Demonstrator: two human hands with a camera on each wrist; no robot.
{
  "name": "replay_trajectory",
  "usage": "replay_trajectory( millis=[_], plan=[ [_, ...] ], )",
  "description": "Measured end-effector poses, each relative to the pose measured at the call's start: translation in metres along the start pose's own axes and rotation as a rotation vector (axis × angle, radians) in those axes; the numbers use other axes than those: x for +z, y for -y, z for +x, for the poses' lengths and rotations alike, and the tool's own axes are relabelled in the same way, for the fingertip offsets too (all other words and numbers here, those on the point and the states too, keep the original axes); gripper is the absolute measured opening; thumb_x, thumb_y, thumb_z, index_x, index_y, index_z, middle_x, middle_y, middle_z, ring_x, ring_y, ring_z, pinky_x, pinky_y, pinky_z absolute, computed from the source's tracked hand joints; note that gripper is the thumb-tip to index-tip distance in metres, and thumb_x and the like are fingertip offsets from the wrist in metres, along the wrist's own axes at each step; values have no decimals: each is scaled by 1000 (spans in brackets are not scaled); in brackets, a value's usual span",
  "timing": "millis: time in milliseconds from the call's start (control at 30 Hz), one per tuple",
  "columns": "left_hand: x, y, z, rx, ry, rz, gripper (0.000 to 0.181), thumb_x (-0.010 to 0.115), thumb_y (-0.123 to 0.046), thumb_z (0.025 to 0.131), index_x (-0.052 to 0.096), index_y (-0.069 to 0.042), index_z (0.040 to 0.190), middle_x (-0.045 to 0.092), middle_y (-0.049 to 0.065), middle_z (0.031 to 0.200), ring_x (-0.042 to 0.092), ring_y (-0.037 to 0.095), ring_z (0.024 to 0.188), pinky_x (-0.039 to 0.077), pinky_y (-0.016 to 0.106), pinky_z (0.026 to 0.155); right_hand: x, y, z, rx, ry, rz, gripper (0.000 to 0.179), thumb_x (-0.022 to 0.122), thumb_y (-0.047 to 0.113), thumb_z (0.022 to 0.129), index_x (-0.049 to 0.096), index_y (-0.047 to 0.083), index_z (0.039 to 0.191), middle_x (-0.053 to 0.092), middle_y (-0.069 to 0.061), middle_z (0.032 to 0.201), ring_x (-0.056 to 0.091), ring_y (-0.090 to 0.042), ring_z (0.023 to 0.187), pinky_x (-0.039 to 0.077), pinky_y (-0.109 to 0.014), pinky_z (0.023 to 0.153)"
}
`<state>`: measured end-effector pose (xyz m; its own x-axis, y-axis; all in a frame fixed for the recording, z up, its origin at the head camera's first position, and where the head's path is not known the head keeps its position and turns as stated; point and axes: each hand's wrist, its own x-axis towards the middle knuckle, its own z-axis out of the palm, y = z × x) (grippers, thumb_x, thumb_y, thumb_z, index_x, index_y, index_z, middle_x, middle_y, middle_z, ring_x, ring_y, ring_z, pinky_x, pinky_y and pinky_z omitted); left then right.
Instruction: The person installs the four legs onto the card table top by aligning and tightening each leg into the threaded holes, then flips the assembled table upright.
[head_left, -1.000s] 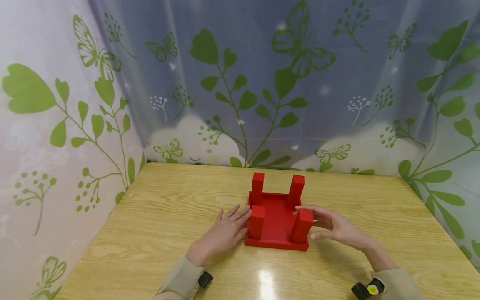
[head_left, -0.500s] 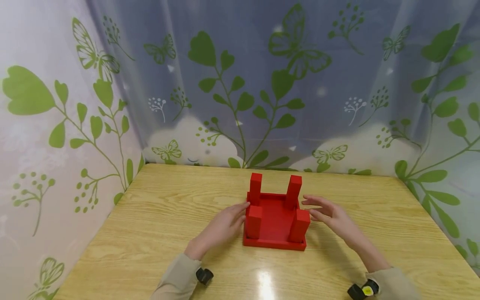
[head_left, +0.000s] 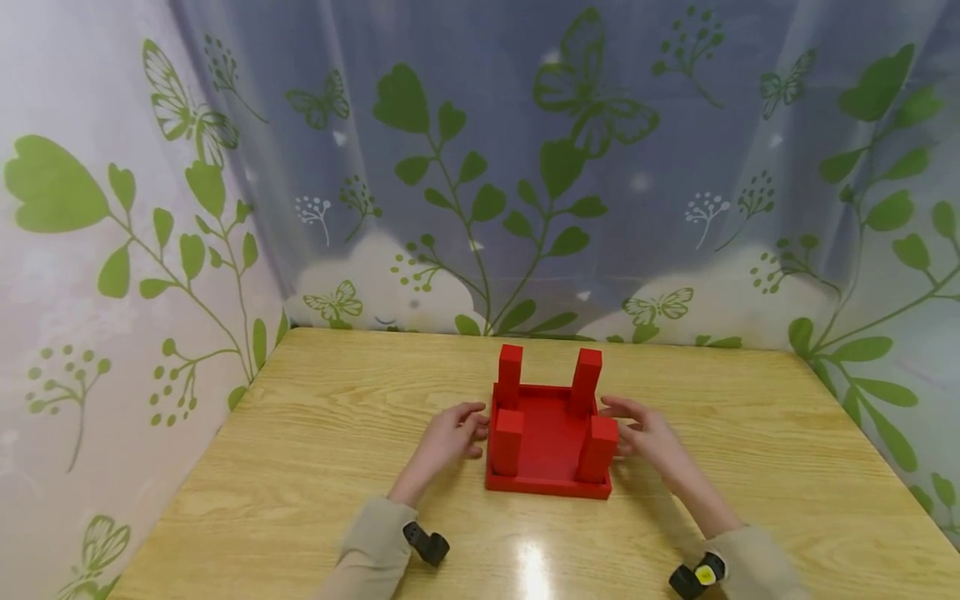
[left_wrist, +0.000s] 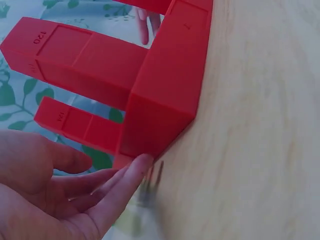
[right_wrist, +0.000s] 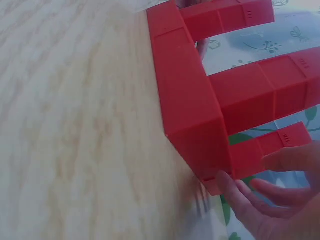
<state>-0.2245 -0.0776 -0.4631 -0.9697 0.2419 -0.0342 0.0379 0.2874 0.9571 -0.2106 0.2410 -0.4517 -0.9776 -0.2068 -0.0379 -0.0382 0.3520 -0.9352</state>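
Note:
A red square base (head_left: 551, 442) with a raised rim lies on the wooden table, and several red square posts (head_left: 508, 443) stand upright at its corners. Numbers are marked on the posts (left_wrist: 65, 42) in both wrist views. Beside the base's left side is my left hand (head_left: 447, 436), its fingers loosely bent; a fingertip reaches the side wall in the left wrist view. On the opposite side, my right hand (head_left: 651, 437) has bent fingers at the right wall, partly hidden behind the near right post (head_left: 598, 450). Neither hand curls round any part.
The wooden table (head_left: 337, 392) extends around the red piece on all sides. A patterned curtain (head_left: 465, 167) with green leaves and butterflies hangs behind the table's back edge and along both sides. Each wrist wears a black strap device (head_left: 426, 543).
My right hand has moved off the near right post to the base's right side. The left hand's spread fingers have bent in beside the left wall. The red piece stays about where it was.

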Motion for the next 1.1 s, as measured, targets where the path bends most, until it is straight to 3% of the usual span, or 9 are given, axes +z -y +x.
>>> replay_trajectory(
  millis=[167,333,533,733,900,1000,1100],
  plan=[
    [5,5,0,-43,22,-65,38,48,-7,106,53,16,136,69,25,115,72,20,90,62,33,71,5,-5,1,85,32,-16,51,51,5,101,39,-12,148,48,-35,141,67,-20,87,61,-36,68],
    [11,10,3,-35,-8,80,39,60,-13,102,59,10,134,70,22,115,72,23,88,61,35,76,8,-7,3,130,51,-3,55,51,0,97,37,-14,148,53,-35,135,67,-21,81,62,-40,70],
    [16,10,4,67,-50,221,38,68,-7,95,63,12,127,73,20,107,73,28,92,60,34,77,12,-5,5,152,62,-10,67,48,-16,85,32,-16,150,67,-28,115,64,-18,71,60,-36,64],
    [20,12,7,85,-98,296,38,71,-7,92,66,9,126,74,17,103,72,26,91,59,34,77,14,-3,5,93,52,-67,65,50,-19,84,35,-18,147,69,-20,102,59,-18,66,55,-32,59],
    [21,9,5,92,-141,395,34,74,-8,90,71,5,122,72,14,101,67,25,91,56,37,79,17,-2,4,-25,-5,-230,59,54,-16,80,49,-17,139,65,-13,87,53,-16,64,47,-27,58],
    [20,7,1,99,-167,457,29,76,-9,89,74,4,115,71,12,97,65,24,89,54,39,79,20,0,2,-25,-49,-319,60,57,-14,78,53,-14,138,64,-15,93,52,-18,71,46,-28,62],
    [20,4,-1,120,-195,505,24,75,-10,89,77,2,109,69,10,93,64,23,85,53,40,77,22,3,0,-14,-72,-363,58,60,-11,80,53,-15,138,63,-24,111,56,-23,79,47,-30,67]
  ],
)
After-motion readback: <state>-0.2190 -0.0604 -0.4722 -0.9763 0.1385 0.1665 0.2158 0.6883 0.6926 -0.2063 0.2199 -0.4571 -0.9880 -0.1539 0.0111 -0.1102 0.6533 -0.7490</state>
